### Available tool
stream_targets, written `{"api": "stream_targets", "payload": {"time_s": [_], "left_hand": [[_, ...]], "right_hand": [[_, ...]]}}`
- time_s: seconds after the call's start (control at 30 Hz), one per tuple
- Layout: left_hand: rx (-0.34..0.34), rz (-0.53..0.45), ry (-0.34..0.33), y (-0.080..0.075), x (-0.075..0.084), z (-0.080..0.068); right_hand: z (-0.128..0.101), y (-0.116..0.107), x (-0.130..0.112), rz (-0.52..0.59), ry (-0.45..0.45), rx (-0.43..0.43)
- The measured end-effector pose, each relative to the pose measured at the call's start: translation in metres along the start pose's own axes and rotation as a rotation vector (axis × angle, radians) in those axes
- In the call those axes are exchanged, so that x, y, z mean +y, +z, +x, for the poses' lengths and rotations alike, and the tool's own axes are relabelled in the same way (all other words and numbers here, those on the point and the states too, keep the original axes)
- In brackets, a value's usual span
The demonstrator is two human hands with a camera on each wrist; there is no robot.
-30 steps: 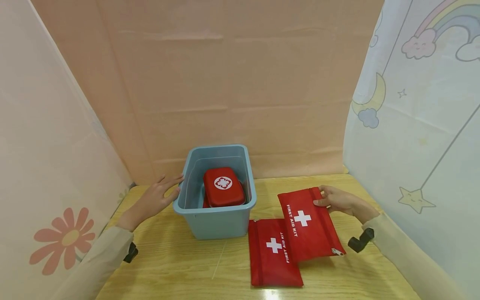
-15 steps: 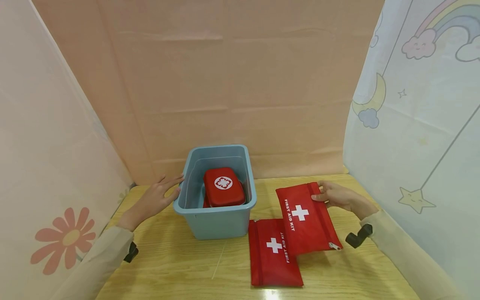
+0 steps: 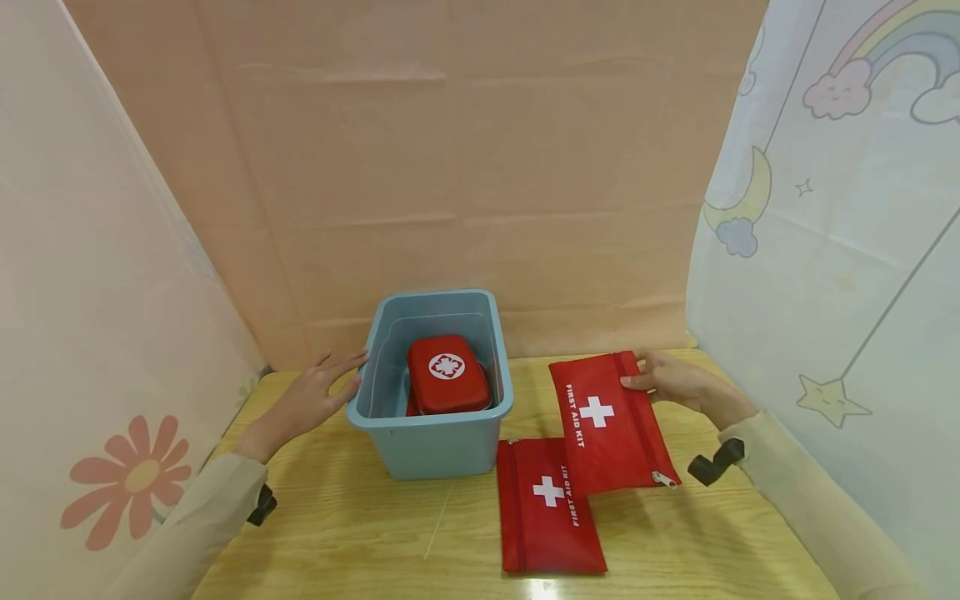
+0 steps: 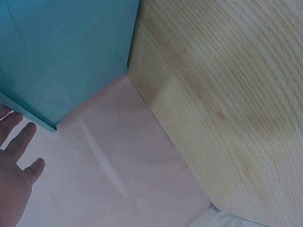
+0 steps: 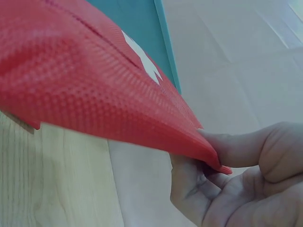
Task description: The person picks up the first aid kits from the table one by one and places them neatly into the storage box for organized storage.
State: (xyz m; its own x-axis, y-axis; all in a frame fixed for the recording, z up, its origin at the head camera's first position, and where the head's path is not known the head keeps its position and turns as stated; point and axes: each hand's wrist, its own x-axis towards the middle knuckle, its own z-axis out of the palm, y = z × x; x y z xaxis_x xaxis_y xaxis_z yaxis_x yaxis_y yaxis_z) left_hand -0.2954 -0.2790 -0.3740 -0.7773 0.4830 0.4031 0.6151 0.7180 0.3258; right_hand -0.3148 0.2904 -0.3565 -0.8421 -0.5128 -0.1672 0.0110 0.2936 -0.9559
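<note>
Two hands: right hand [image 3: 675,385] pinches a red pouch [image 3: 607,425] at centre right; left hand [image 3: 315,398], fingers spread, touches the blue bin [image 3: 431,442].

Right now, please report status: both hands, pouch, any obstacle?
Left hand open against bin. Right hand pinches pouch, lifted beside bin. Second pouch flat beneath; nothing blocks bin.

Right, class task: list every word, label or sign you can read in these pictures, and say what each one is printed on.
"FIRST AID KIT" with a white cross: on the red pouch pinched by the right hand.
"FIRST AID KIT" with a white cross: on the red pouch lying on the table.
White round emblem, no readable words: on the red hard case in the blue bin.
</note>
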Motion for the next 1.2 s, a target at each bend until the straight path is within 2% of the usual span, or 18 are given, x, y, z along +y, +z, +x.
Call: {"api": "stream_targets", "payload": {"time_s": [0.3, 0.7, 0.93, 1.2], "left_hand": [[0.006, 0.002, 0.004, 0.000, 0.001, -0.001], [0.019, 0.000, 0.011, 0.001, 0.000, 0.000], [0.018, -0.005, 0.009, 0.000, 0.000, -0.001], [0.002, -0.001, -0.001, 0.000, 0.000, -0.002]], "right_hand": [[0.004, 0.000, -0.013, -0.003, 0.007, 0.042], [0.009, -0.001, -0.035, -0.013, -0.042, 0.056], [0.015, -0.001, -0.043, 0.023, -0.044, 0.079], [0.022, 0.004, -0.056, 0.049, -0.085, 0.113]]}}
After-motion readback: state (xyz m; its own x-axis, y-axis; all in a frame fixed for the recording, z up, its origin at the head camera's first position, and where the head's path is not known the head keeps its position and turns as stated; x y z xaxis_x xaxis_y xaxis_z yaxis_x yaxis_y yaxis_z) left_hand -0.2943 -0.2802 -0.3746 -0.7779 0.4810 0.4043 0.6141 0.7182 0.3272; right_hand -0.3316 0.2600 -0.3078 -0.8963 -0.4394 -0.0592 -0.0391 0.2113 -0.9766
